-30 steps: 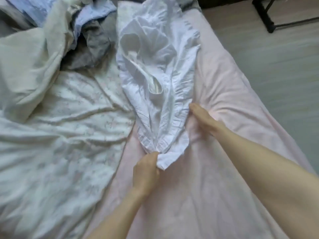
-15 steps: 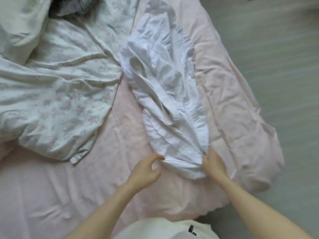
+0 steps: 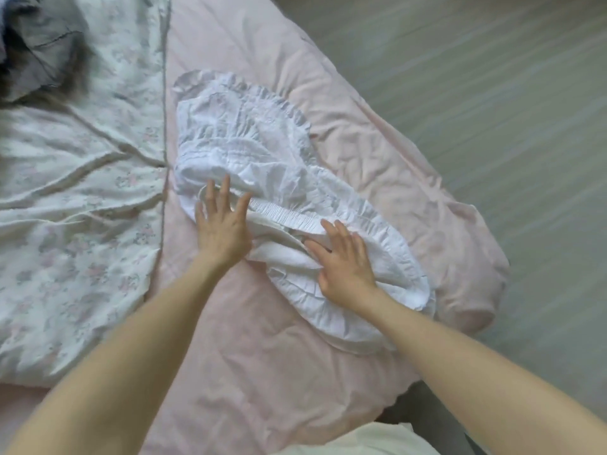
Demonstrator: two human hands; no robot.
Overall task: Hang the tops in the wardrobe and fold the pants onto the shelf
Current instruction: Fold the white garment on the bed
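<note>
My left hand (image 3: 220,230) and right hand (image 3: 345,259) press flat, fingers straight, on a white ruffled garment (image 3: 262,152) lying on the pink sheet (image 3: 249,356), beside a floral duvet (image 3: 78,205)

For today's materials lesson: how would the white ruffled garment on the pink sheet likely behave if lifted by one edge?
The white ruffled garment would probably droop and unfold: it lies in soft creases. It looks thin, so likely light. Both flat hands, left hand and right hand, press it down, suggesting it won't hold shape unaided.

Garment (image 3: 262,149) on bed (image 3: 394,165), right of quilt (image 3: 82,192)
</note>
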